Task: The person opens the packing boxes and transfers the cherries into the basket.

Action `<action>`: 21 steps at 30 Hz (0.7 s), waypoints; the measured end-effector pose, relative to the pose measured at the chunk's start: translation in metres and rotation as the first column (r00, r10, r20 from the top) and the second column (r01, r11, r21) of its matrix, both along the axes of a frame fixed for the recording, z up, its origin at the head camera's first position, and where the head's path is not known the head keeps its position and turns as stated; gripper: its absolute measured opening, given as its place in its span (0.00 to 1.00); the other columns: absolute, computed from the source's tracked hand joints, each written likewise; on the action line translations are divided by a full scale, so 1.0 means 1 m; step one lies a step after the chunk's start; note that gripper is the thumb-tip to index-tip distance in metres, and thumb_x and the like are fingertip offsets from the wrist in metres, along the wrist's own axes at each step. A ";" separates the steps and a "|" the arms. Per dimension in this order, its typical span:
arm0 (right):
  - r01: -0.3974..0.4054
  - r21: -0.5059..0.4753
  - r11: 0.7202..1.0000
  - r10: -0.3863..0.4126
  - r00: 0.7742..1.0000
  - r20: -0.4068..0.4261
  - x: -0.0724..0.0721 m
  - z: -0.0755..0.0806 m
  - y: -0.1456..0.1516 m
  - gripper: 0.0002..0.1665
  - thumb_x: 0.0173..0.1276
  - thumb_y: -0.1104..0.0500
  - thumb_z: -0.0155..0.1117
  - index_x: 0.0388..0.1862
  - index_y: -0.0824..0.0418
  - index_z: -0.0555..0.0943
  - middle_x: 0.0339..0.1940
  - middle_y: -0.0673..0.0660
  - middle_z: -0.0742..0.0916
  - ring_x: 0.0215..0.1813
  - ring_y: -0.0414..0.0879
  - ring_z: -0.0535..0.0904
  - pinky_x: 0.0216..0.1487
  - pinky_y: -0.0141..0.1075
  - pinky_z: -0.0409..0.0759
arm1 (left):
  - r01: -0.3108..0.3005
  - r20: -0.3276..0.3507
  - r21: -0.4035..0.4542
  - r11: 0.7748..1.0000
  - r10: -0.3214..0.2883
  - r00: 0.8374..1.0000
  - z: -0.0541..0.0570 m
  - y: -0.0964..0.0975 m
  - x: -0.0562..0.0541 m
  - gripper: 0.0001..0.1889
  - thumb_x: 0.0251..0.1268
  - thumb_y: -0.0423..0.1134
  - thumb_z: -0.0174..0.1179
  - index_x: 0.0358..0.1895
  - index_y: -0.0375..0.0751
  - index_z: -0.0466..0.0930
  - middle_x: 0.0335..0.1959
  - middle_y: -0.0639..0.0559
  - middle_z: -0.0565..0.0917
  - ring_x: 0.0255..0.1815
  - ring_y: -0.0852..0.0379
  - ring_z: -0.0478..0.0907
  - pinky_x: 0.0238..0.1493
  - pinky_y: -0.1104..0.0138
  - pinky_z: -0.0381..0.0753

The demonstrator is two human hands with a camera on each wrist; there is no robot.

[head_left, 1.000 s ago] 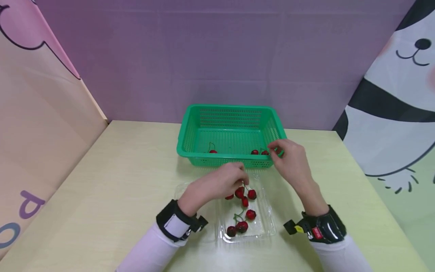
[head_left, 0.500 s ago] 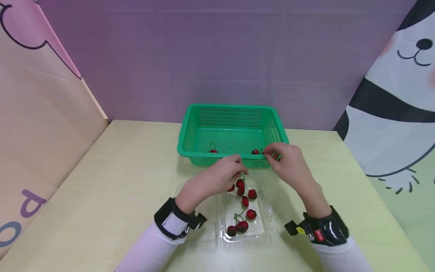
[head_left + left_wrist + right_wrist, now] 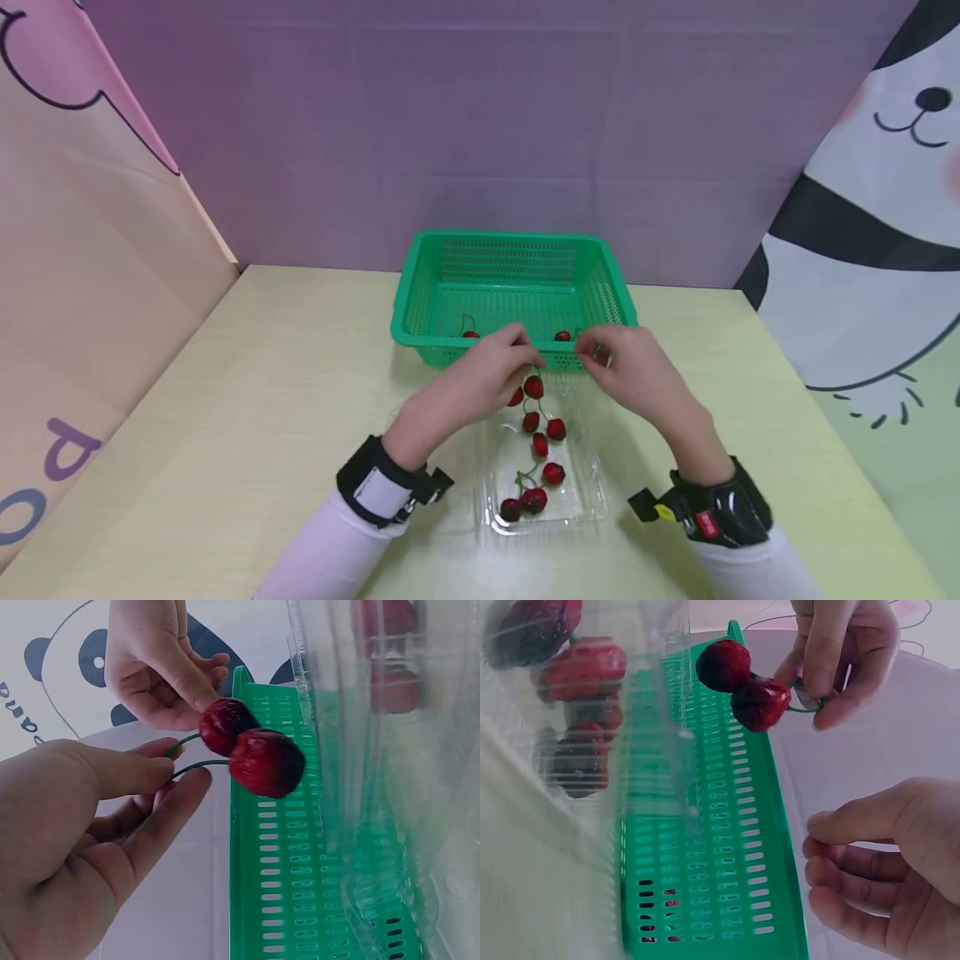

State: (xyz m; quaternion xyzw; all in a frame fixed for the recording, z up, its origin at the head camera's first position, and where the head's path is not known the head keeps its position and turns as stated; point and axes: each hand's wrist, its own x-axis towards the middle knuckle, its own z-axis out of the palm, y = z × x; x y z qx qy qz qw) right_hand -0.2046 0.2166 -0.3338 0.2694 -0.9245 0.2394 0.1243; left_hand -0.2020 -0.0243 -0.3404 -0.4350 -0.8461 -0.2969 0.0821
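Observation:
My left hand (image 3: 483,379) pinches the green stems of a pair of cherries (image 3: 266,763) between thumb and finger. The pair dangles below the fingertips, in front of the green basket (image 3: 450,342) and over the far end of a clear plastic container (image 3: 583,492). Several more dark red cherries (image 3: 553,474) lie in that container, some with stems. My right hand (image 3: 637,367) hovers at the basket's near right rim, its fingers loosely bent and holding nothing; in the right wrist view a gap shows between thumb and fingers. Inside the basket are a cherry (image 3: 470,334) at left and another cherry (image 3: 562,336) at right.
Both containers stand on a pale wooden table (image 3: 300,375), the basket behind the plastic one. A purple backdrop (image 3: 487,142) rises close behind the basket. Printed panels flank the table, with a panda (image 3: 862,250) on the right one.
My left hand has risen away from the plastic container toward the basket, lifting the pair of cherries by their stems. My right hand has drifted slightly left and nearer to me.

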 end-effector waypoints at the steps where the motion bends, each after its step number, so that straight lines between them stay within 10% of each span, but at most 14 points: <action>1: -0.013 0.006 1.000 0.013 1.000 0.007 0.001 0.001 0.000 0.05 0.66 0.71 0.69 0.37 0.63 0.87 0.33 0.53 0.88 0.31 0.44 0.80 0.33 0.40 0.82 | 0.000 -0.015 0.013 1.000 0.000 1.000 0.000 0.000 0.000 0.10 0.72 0.22 0.58 0.49 0.32 0.87 0.40 0.46 0.76 0.40 0.55 0.75 0.39 0.72 0.78; 13: -0.168 0.171 0.971 0.162 0.986 0.048 0.009 0.004 -0.008 0.06 0.64 0.71 0.72 0.38 0.63 0.87 0.33 0.50 0.87 0.34 0.43 0.81 0.38 0.39 0.84 | -0.055 -0.140 0.152 0.987 0.077 0.987 0.004 -0.005 -0.004 0.10 0.71 0.22 0.59 0.48 0.32 0.87 0.42 0.46 0.76 0.40 0.53 0.78 0.39 0.73 0.78; 21: -0.214 0.226 0.950 0.206 0.977 0.060 0.016 0.006 -0.015 0.04 0.66 0.67 0.73 0.38 0.61 0.87 0.34 0.49 0.87 0.35 0.42 0.83 0.39 0.38 0.85 | -0.106 -0.204 0.342 0.934 0.184 0.961 0.004 -0.008 -0.007 0.09 0.72 0.22 0.59 0.47 0.32 0.87 0.42 0.43 0.75 0.35 0.54 0.76 0.34 0.71 0.77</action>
